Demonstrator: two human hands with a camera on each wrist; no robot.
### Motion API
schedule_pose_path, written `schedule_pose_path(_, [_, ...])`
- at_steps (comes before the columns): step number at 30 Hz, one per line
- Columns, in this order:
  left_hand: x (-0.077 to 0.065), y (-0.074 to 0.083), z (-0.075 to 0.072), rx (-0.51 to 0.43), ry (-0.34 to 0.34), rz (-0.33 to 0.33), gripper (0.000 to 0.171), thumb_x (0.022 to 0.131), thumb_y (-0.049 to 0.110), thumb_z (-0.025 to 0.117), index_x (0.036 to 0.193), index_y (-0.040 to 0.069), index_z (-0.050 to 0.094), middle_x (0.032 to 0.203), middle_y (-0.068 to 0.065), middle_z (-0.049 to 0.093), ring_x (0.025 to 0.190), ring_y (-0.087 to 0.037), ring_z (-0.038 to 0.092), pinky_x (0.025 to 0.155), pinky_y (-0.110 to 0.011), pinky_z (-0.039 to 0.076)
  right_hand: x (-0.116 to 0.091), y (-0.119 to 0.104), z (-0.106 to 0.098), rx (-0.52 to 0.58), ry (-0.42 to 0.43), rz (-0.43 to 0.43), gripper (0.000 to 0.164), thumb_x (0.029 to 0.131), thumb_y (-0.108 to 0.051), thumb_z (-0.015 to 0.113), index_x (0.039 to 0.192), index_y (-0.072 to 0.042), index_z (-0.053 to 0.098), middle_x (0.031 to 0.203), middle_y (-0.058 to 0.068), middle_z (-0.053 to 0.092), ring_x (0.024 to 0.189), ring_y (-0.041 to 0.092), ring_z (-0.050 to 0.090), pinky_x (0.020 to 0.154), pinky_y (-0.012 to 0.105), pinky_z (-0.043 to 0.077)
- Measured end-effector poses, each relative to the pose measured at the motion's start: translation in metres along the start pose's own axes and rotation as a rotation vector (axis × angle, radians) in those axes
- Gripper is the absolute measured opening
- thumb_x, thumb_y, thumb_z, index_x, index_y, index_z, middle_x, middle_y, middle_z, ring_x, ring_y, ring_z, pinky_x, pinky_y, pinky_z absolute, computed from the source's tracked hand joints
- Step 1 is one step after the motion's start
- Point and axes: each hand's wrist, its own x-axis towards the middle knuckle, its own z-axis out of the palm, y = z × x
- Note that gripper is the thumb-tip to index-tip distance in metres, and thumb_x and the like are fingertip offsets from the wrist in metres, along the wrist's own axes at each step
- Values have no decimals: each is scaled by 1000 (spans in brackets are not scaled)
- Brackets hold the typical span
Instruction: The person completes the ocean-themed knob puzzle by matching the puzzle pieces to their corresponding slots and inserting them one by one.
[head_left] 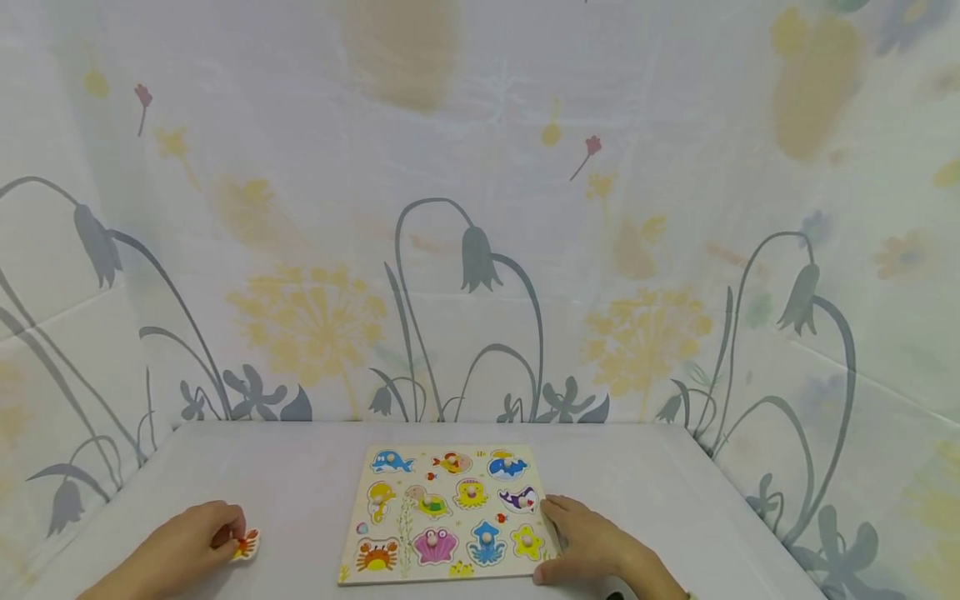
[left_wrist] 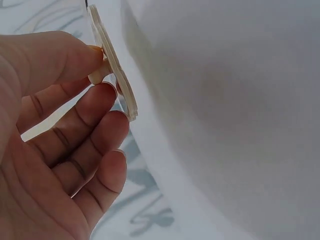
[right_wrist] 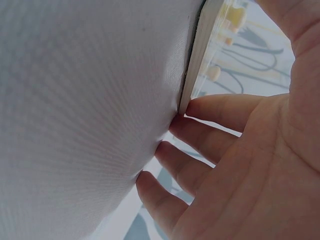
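Observation:
My left hand (head_left: 187,537) pinches a wooden crab puzzle piece (head_left: 246,545) by its small knob (left_wrist: 99,75), to the left of the puzzle board. In the left wrist view the piece (left_wrist: 117,70) shows edge-on, thumb and forefinger at the knob, the other fingers loosely bent. The peg puzzle board (head_left: 465,571) lies flat on the table with several sea animals on it. A crab picture (head_left: 377,556) at its near left corner shows no knob. My right hand (head_left: 592,537) rests at the board's right side, its fingertips (right_wrist: 195,107) against the edge and the table.
Knobbed pieces such as a pink shell (head_left: 435,546), a blue squid (head_left: 486,543) and a yellow star (head_left: 527,542) sit in the board. The white table (head_left: 292,483) ends at a flower-printed curtain (head_left: 480,350) at the back and sides.

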Motion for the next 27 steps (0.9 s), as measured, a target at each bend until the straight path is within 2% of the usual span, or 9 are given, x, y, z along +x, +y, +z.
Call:
schedule_pose_path(3, [8, 14, 7, -13, -6, 12, 18, 75, 7, 68, 76, 22, 57, 66, 12, 38, 61, 1, 35, 56, -24, 32, 0, 0, 0, 7, -7, 8, 99, 63, -58, 79, 139, -3, 46, 144, 16, 41, 133, 39, 36, 102, 61, 29])
schedule_pose_path(13, [34, 61, 23, -56, -86, -19, 16, 79, 13, 72, 77, 21, 59, 68, 10, 43, 64, -3, 40, 58, -25, 36, 0, 0, 1, 6, -2, 8, 99, 63, -58, 79, 139, -3, 46, 144, 15, 42, 133, 39, 36, 102, 61, 30])
schedule_pose_path(19, [46, 83, 32, -82, -90, 70, 16, 79, 11, 69, 76, 23, 60, 67, 12, 42, 63, -2, 39, 57, -23, 35, 0, 0, 1, -2, 3, 3, 100, 62, -58, 79, 139, -4, 46, 144, 15, 42, 132, 38, 37, 102, 60, 30])
schedule_pose_path(27, [60, 102, 44, -90, -87, 174, 15, 79, 12, 68, 75, 23, 59, 66, 14, 41, 63, -1, 39, 57, -22, 35, 0, 2, 0, -6, 8, -19, 100, 63, -59, 79, 139, -3, 45, 145, 16, 40, 133, 40, 35, 103, 60, 29])
